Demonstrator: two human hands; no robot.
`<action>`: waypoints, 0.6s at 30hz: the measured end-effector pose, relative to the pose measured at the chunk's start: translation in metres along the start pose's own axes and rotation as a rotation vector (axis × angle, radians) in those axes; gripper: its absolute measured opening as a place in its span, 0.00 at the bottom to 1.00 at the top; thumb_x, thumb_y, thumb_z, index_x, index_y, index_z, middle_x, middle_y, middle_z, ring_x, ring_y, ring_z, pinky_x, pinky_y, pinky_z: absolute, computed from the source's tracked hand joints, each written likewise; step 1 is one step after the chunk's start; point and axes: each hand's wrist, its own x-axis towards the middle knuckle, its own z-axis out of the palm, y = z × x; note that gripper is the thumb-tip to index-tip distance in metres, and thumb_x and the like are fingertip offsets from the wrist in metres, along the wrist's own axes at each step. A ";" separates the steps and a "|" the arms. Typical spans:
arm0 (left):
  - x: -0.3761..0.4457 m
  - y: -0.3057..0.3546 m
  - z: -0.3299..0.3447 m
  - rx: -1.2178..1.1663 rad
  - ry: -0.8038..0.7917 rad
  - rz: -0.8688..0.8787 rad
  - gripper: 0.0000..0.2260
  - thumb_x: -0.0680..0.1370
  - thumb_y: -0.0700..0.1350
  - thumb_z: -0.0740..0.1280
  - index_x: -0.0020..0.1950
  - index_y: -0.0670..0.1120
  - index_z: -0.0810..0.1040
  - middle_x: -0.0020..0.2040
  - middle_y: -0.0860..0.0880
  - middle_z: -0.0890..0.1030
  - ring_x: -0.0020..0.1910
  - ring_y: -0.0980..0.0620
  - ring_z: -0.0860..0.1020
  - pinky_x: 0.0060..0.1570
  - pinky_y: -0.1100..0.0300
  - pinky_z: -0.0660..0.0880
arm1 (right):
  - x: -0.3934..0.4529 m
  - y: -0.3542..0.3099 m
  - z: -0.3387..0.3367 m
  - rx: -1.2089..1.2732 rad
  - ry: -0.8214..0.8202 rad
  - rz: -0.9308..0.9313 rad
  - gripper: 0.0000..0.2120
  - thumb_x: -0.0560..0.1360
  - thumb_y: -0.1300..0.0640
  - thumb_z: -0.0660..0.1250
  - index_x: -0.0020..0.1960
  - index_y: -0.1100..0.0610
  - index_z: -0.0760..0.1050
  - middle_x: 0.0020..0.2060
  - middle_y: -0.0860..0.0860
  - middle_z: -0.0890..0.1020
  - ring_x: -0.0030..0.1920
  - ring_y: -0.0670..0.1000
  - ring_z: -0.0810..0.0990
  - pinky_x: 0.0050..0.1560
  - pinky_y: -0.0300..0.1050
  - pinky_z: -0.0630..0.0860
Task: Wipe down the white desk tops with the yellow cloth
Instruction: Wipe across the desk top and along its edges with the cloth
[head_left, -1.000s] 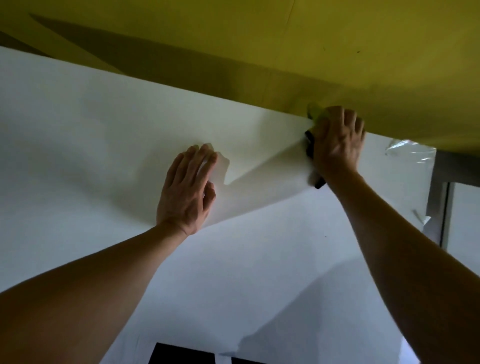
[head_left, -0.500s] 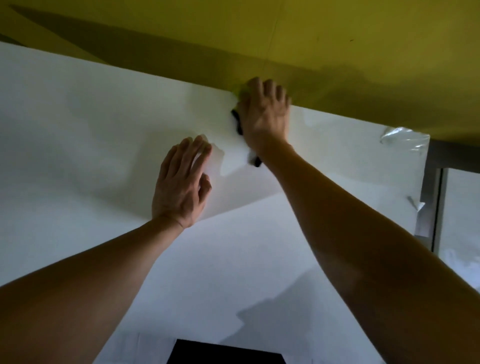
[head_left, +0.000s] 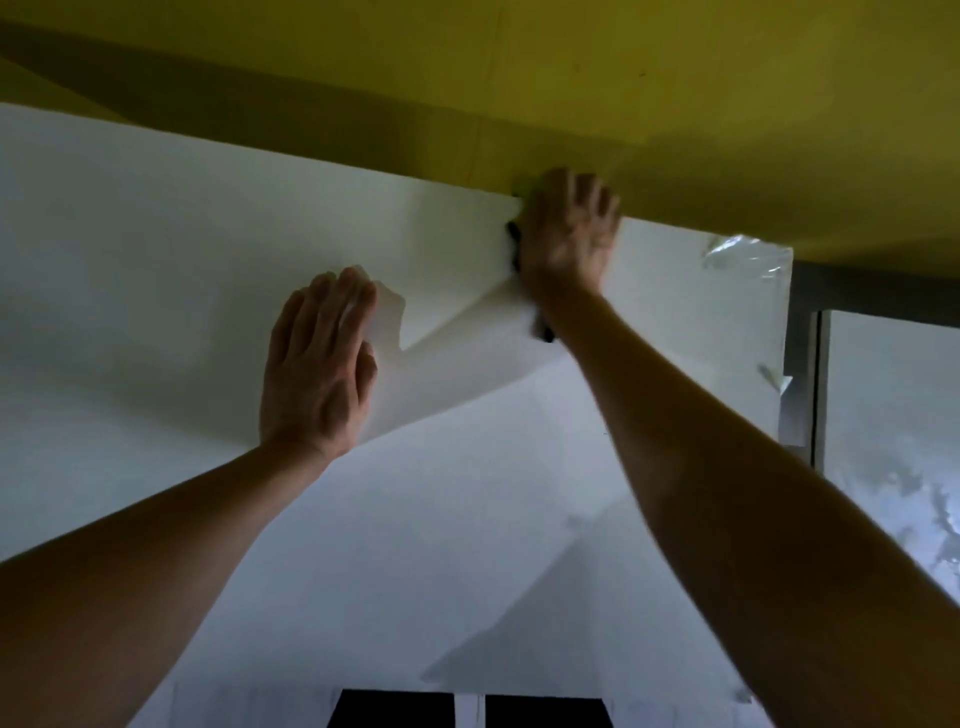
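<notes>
The white desk top (head_left: 156, 260) fills most of the head view. My right hand (head_left: 569, 239) presses the yellow cloth (head_left: 521, 185) flat against the desk's far edge, fingers spread. Only a yellow-green corner and a dark rim of the cloth show beside the hand; the rest is hidden under the palm. My left hand (head_left: 317, 364) lies flat on the desk with straight fingers, nearer to me and left of the right hand, holding nothing.
A yellow partition wall (head_left: 675, 104) rises along the desk's far edge. Clear plastic film (head_left: 737, 254) peels up at the far right corner. A grey frame (head_left: 802, 338) separates this desk from another white surface (head_left: 893, 441) on the right. Dark shapes (head_left: 395, 709) show at the near edge.
My right hand swept the cloth left along the far edge, then came back part of the way to the right. The left hand stayed flat in the same spot.
</notes>
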 end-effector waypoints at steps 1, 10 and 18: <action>0.000 0.000 0.000 0.002 -0.007 -0.004 0.25 0.84 0.42 0.57 0.82 0.42 0.65 0.82 0.41 0.64 0.81 0.38 0.63 0.80 0.42 0.58 | -0.003 -0.021 0.005 0.003 -0.030 -0.032 0.32 0.73 0.43 0.45 0.65 0.58 0.75 0.59 0.61 0.77 0.59 0.62 0.73 0.57 0.54 0.65; 0.003 0.026 0.000 0.097 -0.048 -0.147 0.25 0.84 0.43 0.55 0.81 0.39 0.63 0.81 0.38 0.65 0.80 0.35 0.63 0.80 0.41 0.58 | 0.005 0.001 0.010 0.055 -0.024 -0.252 0.20 0.80 0.47 0.56 0.65 0.56 0.74 0.57 0.57 0.77 0.56 0.59 0.74 0.55 0.51 0.67; 0.014 0.189 0.047 -0.111 -0.142 0.207 0.28 0.82 0.44 0.57 0.82 0.39 0.64 0.83 0.40 0.63 0.82 0.39 0.62 0.81 0.43 0.58 | 0.009 0.126 -0.027 0.046 0.054 -0.140 0.24 0.79 0.45 0.49 0.60 0.57 0.76 0.54 0.59 0.78 0.54 0.61 0.74 0.54 0.54 0.69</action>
